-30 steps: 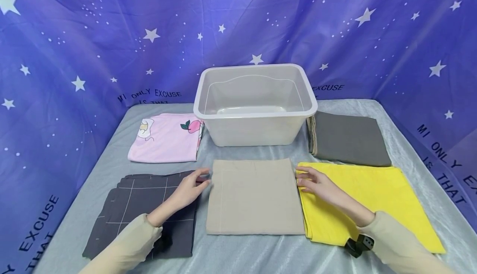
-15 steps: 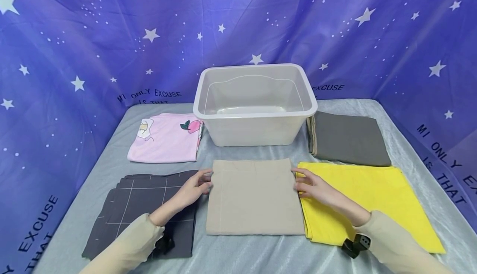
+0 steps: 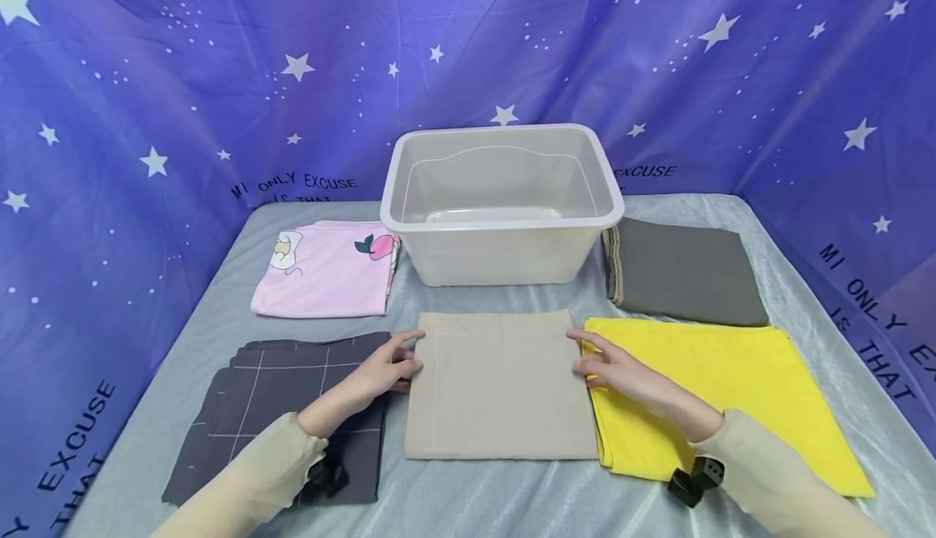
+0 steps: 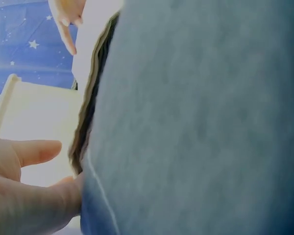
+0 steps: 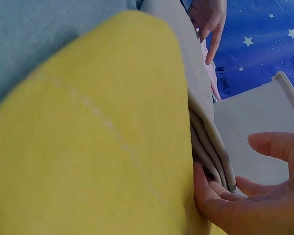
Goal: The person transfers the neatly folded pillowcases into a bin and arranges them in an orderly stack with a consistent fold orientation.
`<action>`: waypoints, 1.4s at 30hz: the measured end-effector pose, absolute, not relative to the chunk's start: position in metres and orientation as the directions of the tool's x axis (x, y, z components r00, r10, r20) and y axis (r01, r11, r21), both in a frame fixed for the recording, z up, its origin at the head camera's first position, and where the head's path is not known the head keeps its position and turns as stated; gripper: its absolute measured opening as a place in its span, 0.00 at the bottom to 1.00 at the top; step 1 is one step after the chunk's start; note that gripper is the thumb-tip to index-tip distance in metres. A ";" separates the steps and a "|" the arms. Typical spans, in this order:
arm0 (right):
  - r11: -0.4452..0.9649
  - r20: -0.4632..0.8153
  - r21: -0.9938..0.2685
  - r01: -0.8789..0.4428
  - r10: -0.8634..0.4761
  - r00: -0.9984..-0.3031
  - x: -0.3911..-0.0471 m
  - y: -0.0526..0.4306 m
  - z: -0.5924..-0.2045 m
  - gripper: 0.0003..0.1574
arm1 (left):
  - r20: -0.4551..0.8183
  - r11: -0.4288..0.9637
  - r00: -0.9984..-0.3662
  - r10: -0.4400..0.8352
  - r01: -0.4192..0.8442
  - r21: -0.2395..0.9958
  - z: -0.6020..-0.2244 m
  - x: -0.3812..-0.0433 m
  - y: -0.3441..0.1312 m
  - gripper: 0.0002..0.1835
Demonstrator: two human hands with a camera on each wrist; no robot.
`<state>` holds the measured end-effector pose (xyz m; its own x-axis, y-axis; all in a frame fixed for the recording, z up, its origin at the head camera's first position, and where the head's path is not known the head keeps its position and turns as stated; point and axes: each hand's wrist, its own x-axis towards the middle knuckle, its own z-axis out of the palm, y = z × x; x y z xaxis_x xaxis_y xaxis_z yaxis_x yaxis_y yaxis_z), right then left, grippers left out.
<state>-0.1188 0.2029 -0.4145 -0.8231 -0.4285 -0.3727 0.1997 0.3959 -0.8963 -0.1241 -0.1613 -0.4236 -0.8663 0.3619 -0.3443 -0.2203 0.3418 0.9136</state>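
Observation:
A folded beige cloth (image 3: 500,388) lies in the middle of the table. At its left edge is my left hand (image 3: 376,374), bent over the dark grey checked cloth (image 3: 274,420), with its fingertips touching the beige edge. My right hand (image 3: 621,369) touches the opposite edge, above the folded yellow cloth (image 3: 720,392). In the right wrist view, the beige cloth's stacked layers (image 5: 210,142) meet my right fingers, some of which reach low beside or under them. In the left wrist view, my left hand (image 4: 29,196) has a finger lifted away from the fabric.
A pale grey plastic bin (image 3: 500,253) stands behind the beige cloth. To its left lies a folded pink cloth (image 3: 329,278) with a peach print, and to its right a folded dark grey-green cloth (image 3: 683,270). A starry blue curtain (image 3: 468,50) surrounds the grey-covered table (image 3: 497,497).
Both hands have moved inward, from just outside the beige cloth to its left and right edges. The cloths and the bin have stayed in place.

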 end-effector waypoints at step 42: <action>0.151 -0.490 -0.871 0.467 -0.334 -0.805 -0.121 0.194 -0.416 0.40 | -0.462 0.085 -0.870 0.171 -0.454 0.887 -0.432 -0.120 -0.150 0.29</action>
